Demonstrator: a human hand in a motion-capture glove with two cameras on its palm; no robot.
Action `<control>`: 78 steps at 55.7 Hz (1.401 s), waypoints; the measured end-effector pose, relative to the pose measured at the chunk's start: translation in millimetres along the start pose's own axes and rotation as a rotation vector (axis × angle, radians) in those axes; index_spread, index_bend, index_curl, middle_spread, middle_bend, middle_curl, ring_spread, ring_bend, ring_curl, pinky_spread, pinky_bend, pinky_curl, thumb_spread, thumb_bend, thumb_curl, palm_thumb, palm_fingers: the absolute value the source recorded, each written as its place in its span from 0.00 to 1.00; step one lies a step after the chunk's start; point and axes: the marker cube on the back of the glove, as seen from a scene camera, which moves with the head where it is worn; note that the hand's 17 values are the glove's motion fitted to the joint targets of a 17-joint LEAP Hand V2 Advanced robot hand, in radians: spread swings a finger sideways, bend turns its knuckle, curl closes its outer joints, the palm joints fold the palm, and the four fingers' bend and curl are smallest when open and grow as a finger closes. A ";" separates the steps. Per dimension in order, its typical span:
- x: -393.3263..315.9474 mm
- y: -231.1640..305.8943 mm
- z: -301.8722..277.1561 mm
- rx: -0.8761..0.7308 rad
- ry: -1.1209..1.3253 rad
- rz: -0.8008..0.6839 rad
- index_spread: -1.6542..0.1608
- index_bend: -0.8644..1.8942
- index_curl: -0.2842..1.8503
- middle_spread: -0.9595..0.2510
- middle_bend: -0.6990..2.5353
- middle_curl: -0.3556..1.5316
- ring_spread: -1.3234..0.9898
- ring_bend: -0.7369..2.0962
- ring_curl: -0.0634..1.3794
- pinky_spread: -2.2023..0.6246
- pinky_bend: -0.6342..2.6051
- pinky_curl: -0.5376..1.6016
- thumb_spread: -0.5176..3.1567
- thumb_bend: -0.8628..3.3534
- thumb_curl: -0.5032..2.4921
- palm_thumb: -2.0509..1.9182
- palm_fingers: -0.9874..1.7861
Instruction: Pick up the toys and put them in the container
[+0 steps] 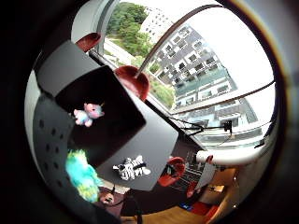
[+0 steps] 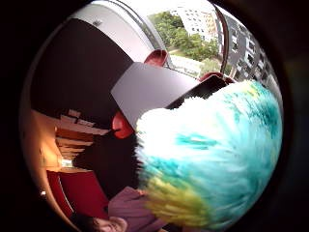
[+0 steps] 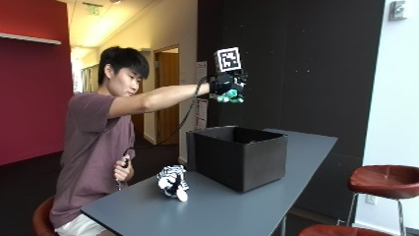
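Because the toys had to end up inside it, the black container (image 3: 241,156) stood open-topped on the grey table (image 3: 216,206), a pink unicorn toy (image 1: 88,114) already lying on its floor. Above it, well clear of the rim, the gloved right hand (image 3: 225,88) gripped a fluffy teal-and-yellow toy (image 3: 230,96), held high presumably to drop it in; its long axis I could not tell. Just beside the container, the zebra toy (image 3: 173,182) lay on the table, its long axis running toward the table's near end
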 end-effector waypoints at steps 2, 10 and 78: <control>-8.4 -3.1 6.8 -0.003 0.030 -0.054 0.81 0.70 0.51 0.63 0.63 0.67 0.44 0.82 0.54 0.64 0.55 0.54 0.28 0.20 0.48 0.65 0.74; -25.7 -5.8 34.9 -0.110 0.117 -0.236 0.81 0.68 0.53 0.63 0.62 0.67 0.44 0.81 0.53 0.64 0.55 0.54 0.28 0.20 0.49 0.65 0.73; 196.8 244.5 92.9 -0.553 0.181 -0.126 0.84 0.33 0.19 0.84 0.26 0.34 0.59 0.37 0.25 0.80 0.48 0.42 0.45 0.19 0.26 0.50 0.25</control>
